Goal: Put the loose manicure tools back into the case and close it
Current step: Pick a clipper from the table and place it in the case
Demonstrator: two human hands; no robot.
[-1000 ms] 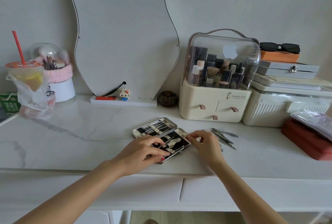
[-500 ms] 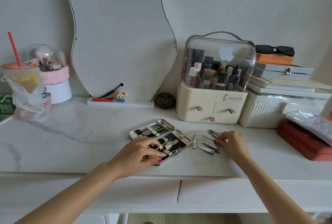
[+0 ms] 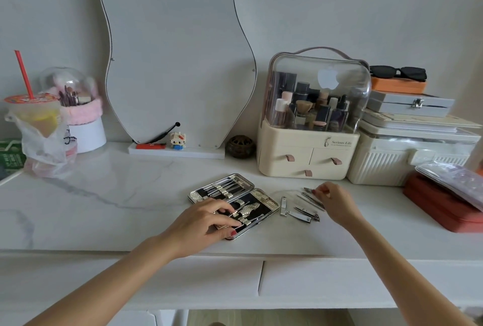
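The silver manicure case [image 3: 269,201] lies open on the white marble table, black lining up, with several tools strapped in both halves. My left hand [image 3: 206,221] rests flat on the near half, fingers spread over its tools. Loose steel tools [image 3: 300,212] lie just right of the case: two nail clippers and several thin implements. My right hand [image 3: 335,201] is over the far side of that pile, thumb and fingertips pinched on one thin tool [image 3: 308,190] at its end.
A cream cosmetics organiser [image 3: 308,158] with a clear dome stands behind the tools. White boxes [image 3: 407,153] and a red case [image 3: 444,202] fill the right. A wavy mirror [image 3: 175,59], a small dark pot [image 3: 240,146], a brush cup [image 3: 83,127] and a bagged drink [image 3: 36,127] stand at the back and left.
My right hand left the case's right edge and moved right to the loose tools, then closed its fingertips on a thin one. My left hand stayed on the case.
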